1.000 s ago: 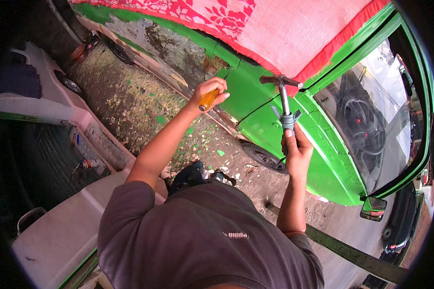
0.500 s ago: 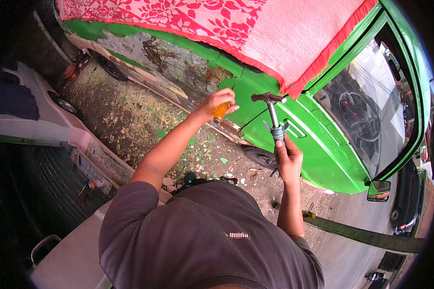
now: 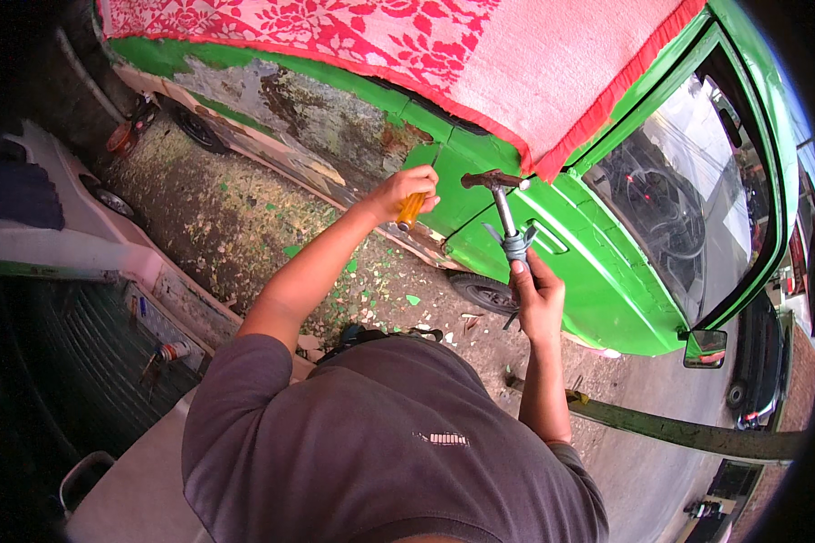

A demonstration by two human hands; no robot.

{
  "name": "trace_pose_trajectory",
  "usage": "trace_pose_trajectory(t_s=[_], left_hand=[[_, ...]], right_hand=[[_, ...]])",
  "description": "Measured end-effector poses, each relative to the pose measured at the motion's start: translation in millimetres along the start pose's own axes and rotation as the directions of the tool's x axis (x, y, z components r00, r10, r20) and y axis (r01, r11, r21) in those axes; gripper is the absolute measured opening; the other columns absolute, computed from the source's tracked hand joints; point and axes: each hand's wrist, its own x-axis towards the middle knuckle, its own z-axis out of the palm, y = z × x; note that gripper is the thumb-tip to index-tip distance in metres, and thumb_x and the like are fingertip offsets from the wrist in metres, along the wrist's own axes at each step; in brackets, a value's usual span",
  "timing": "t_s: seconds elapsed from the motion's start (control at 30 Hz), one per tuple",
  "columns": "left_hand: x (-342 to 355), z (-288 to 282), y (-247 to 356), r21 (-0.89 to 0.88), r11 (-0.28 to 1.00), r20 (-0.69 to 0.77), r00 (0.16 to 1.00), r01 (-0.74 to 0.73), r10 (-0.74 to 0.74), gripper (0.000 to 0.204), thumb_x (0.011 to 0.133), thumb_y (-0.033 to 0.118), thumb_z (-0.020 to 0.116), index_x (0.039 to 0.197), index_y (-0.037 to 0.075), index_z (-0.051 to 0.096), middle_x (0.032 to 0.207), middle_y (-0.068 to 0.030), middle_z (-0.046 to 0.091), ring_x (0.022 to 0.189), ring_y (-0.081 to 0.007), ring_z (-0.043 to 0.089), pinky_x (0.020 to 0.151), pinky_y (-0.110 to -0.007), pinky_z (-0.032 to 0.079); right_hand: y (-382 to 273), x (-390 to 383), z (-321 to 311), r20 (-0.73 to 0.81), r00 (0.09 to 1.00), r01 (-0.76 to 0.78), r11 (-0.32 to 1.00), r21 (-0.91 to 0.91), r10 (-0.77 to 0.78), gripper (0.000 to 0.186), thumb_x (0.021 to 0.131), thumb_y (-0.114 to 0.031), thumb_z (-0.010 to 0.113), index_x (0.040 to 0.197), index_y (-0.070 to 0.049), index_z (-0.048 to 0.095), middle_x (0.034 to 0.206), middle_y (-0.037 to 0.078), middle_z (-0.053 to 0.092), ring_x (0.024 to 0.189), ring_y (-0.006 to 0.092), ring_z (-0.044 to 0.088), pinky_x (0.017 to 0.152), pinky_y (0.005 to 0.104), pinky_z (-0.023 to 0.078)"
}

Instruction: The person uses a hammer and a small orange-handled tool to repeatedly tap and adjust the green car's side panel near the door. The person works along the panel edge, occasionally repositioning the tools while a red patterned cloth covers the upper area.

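Many chips (image 3: 413, 300): scattered on the ground between us and the car (image 3: 598, 290); we would want firm footing among them.
Right hand (image 3: 541, 294): clamped on the grip of the hammer (image 3: 504, 213), by its grey wrapping (image 3: 514, 247); we judge a loose wrist would serve best.
Left hand (image 3: 404, 190): fingers curled tight round the driver (image 3: 411, 208), to the left of the right hand and apart from it.
Driver: amber butt clear of our fist on the near side, thin shaft pointing far; we cannot tell whether its tip touches.
Hammer: head just right of the driver, apart from it; any blow should meet the butt squarely, missing our knuckles.
Panel (image 3: 475, 167): green, beyond the tools; a shallow angle should spare its paint.
Patch (image 3: 326, 118): bare and mottled, far left.
Cloth (image 3: 552, 81): pink, farthest, its corner near the hammer head; we should swing clear.
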Motion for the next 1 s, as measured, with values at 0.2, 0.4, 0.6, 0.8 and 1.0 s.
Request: trace_pose_trajectory(t_s=[0.2,0.4,0.6,0.8,1.0], left_hand=[[-2.4,2.9,-3.3,0.005,1.0,-0.006,1.0,0.024,-0.024,0.026,0.079,0.0,0.072,0.072,0.001,0.048,0.084,-0.0072,0.05,0.07,-0.0184,0.054,0.064,-0.03,0.046],[-0.2,1.6,2.4,0.014,1.0,-0.001,1.0,0.017,-0.017,0.026,0.079,-0.001,0.072,0.072,0.001,0.047,0.083,-0.0068,0.049,0.069,-0.018,0.053,0.064,-0.03,0.046],[0.4,1.2,-0.5,0.033,0.999,0.0,1.0,-0.004,0.004,0.025,0.079,0.0,0.072,0.071,0.002,0.048,0.082,-0.0078,0.05,0.067,-0.0191,0.055,0.061,-0.031,0.045],[0.9,1.6,-2.0,0.049,0.999,0.005,1.0,-0.009,0.009,0.025,0.079,0.001,0.071,0.071,0.002,0.047,0.082,-0.0084,0.05,0.067,-0.0201,0.056,0.061,-0.031,0.045],[4.0,0.5,-5.9,-0.047,0.999,0.023,1.0,-0.005,0.006,0.026,0.079,-0.004,0.07,0.072,0.0,0.046,0.083,-0.0073,0.049,0.068,-0.0151,0.053,0.061,-0.028,0.044]], right_hand=[[0.3,-1.5,-2.4,0.017,1.0,0.004,1.0,-0.007,-0.004,0.037,0.095,-0.019,0.065,0.125,0.002,0.063,0.068,0.001,0.059,0.06,0.0086,0.052,0.055,0.0271,0.043],[3.8,-2.1,-6.4,0.013,1.0,-0.017,1.0,-0.005,0.018,0.037,0.094,-0.019,0.066,0.125,0.002,0.063,0.067,0.002,0.059,0.059,0.0082,0.052,0.054,0.0271,0.043],[6.7,-2.4,-7.6,0.019,1.0,0.019,0.999,-0.041,-0.018,0.036,0.093,-0.017,0.068,0.122,0.003,0.064,0.072,0.005,0.062,0.064,0.0106,0.055,0.059,0.0285,0.047],[13.6,-3.1,-9.1,0.018,1.0,0.024,0.998,-0.055,-0.023,0.035,0.092,-0.017,0.069,0.119,0.004,0.065,0.082,0.01,0.067,0.071,0.0147,0.059,0.067,0.0308,0.05],[-1.2,-17.9,-0.2,0.162,0.856,0.517,0.803,-0.296,-0.491,0.041,0.087,-0.013,0.071,0.125,0.001,0.062,0.078,0.014,0.064,0.067,0.0269,0.062,0.063,0.0351,0.05]])
